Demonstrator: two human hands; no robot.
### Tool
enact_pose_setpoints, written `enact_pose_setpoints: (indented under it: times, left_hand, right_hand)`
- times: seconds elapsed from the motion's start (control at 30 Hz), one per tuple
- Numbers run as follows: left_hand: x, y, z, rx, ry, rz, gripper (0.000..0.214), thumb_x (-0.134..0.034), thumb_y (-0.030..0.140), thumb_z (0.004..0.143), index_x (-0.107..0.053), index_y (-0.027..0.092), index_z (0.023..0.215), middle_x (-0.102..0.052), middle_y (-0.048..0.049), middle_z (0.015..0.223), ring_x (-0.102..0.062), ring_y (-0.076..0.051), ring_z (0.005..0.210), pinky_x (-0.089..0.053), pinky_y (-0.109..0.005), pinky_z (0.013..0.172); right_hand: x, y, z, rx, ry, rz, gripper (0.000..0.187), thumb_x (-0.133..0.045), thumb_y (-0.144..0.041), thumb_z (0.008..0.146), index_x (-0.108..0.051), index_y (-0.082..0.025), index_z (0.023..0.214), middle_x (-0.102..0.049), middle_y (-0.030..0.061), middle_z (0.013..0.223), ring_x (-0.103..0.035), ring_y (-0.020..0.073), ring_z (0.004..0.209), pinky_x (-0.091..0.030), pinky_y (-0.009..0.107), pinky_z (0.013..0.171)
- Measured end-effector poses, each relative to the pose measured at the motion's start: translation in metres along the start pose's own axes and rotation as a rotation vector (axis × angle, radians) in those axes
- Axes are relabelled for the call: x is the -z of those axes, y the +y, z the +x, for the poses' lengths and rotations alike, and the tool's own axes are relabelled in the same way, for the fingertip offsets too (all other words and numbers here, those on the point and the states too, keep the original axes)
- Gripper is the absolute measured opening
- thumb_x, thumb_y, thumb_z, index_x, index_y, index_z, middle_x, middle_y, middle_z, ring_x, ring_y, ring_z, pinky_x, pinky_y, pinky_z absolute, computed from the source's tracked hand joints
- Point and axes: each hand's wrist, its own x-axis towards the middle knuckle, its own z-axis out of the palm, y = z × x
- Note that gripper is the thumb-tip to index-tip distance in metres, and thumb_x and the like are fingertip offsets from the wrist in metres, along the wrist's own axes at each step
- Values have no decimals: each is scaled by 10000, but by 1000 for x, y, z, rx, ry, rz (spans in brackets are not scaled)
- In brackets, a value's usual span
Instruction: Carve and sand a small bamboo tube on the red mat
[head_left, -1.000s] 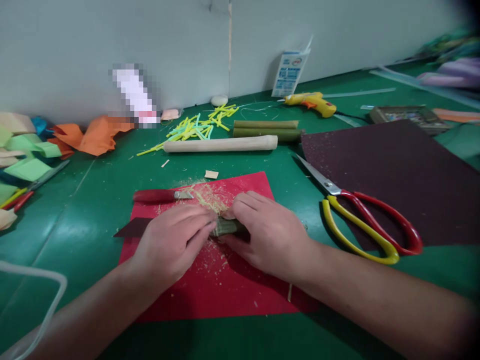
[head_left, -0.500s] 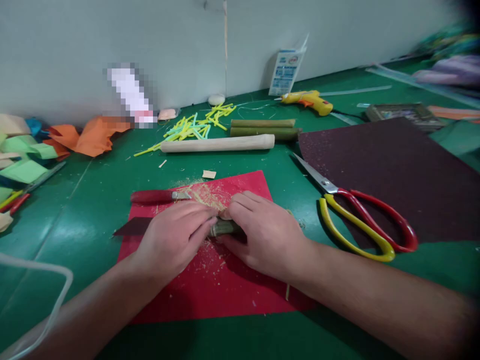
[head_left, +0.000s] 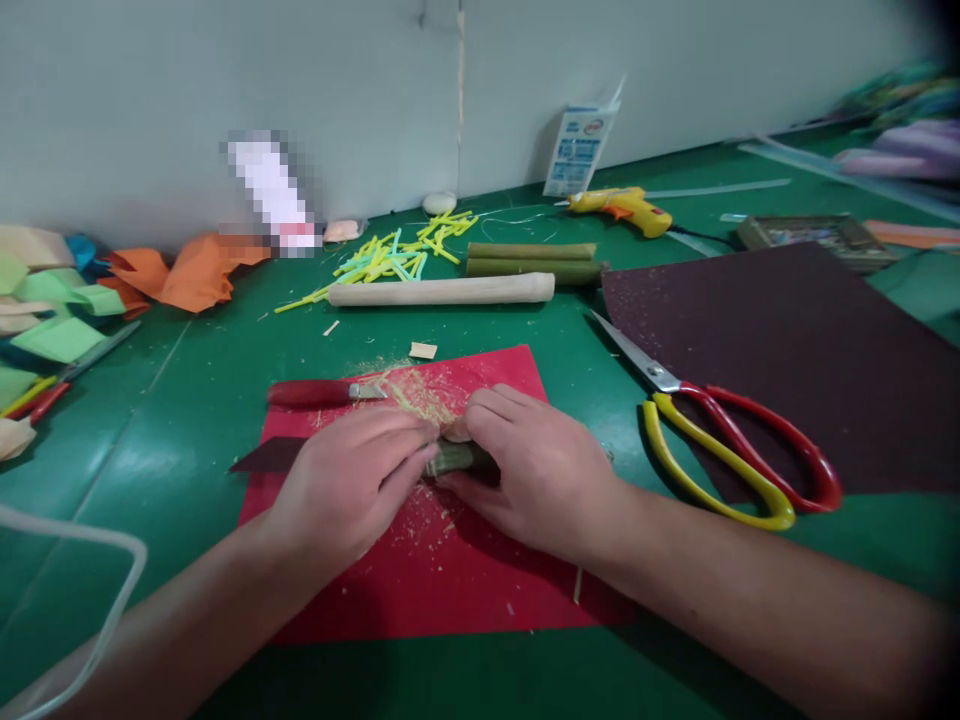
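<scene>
My right hand (head_left: 544, 470) is closed round a short green bamboo piece (head_left: 459, 458), which lies crosswise above a red sheet (head_left: 397, 600). My left hand (head_left: 360, 475) has its fingers and thumb pinched at the left end of that bamboo; its fingertips partly hide what they grip. A dark brown strip (head_left: 270, 455) sticks out from beneath the left hand. Just beyond the hands, a red-handled knife (head_left: 311, 393) rests on the sheet with its blade pointing right. Pale shavings and dust (head_left: 420, 390) are scattered round the bamboo.
Red-and-yellow scissors (head_left: 675, 390) lie partly on a dark brown sheet (head_left: 795, 370) at right. Behind are a pale stick (head_left: 442, 290), green bamboo lengths (head_left: 532, 260), cut yellow straws (head_left: 390, 255) and a yellow glue gun (head_left: 622, 208). Coloured paper (head_left: 60, 310) sits left; a white cord (head_left: 120, 560) crosses my left forearm.
The whole view has shifted slightly to the right and down. Both hands keep nearly the same grip at the bamboo piece.
</scene>
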Motion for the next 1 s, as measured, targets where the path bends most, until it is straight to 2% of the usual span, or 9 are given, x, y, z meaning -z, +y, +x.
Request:
enact_pose_setpoints:
  times: [0.1,0.3,0.5,0.7,0.83,1.0]
  left_hand:
    - [1,0,-2,-20,44,23,156,-493,194,884,-637,165,936,-674,-24,980,-610,-156,936,-465,-284,892]
    - [-1,-5,1,22,-36,-6,189,-462,224,906,-635,162,949,-671,-26,978,-614,-152,907,-476,-266,842]
    - [2,-3,-2,28,-11,15,163,-474,222,897,-629,184,930,-670,-19,983,-609,-162,939,-470,-265,843]
    - [4,-4,7,80,-117,-63,216,-435,255,918,-641,191,910,-677,-16,939,-626,-149,853,-489,-253,754]
    - [7,-2,2,25,-81,-38,197,-445,240,909,-635,192,885,-674,-21,954,-623,-160,886,-487,-249,742]
    - [5,-3,4,49,-76,-27,215,-441,252,910,-646,195,881,-679,-20,924,-631,-161,861,-496,-249,722]
  right_hand:
    - [0,0,0,8,-2,-12,183,-569,-341,794,-587,-170,856,-592,40,848,-515,187,814,-393,292,652]
    - [0,0,-1,10,25,-5,163,-584,-309,780,-580,-176,874,-598,34,860,-513,181,825,-388,283,658]
    - [1,-1,0,26,18,-18,186,-578,-346,792,-584,-165,837,-596,40,841,-502,180,796,-382,288,625]
    - [-1,0,-2,26,27,9,187,-600,-325,772,-584,-172,877,-601,39,859,-508,183,816,-395,287,669]
    - [0,-1,-3,38,2,7,206,-585,-361,784,-578,-171,864,-598,45,857,-501,188,808,-397,293,657]
    - [2,-2,-1,33,4,25,191,-581,-332,785,-585,-165,879,-604,49,871,-505,188,826,-399,290,669]
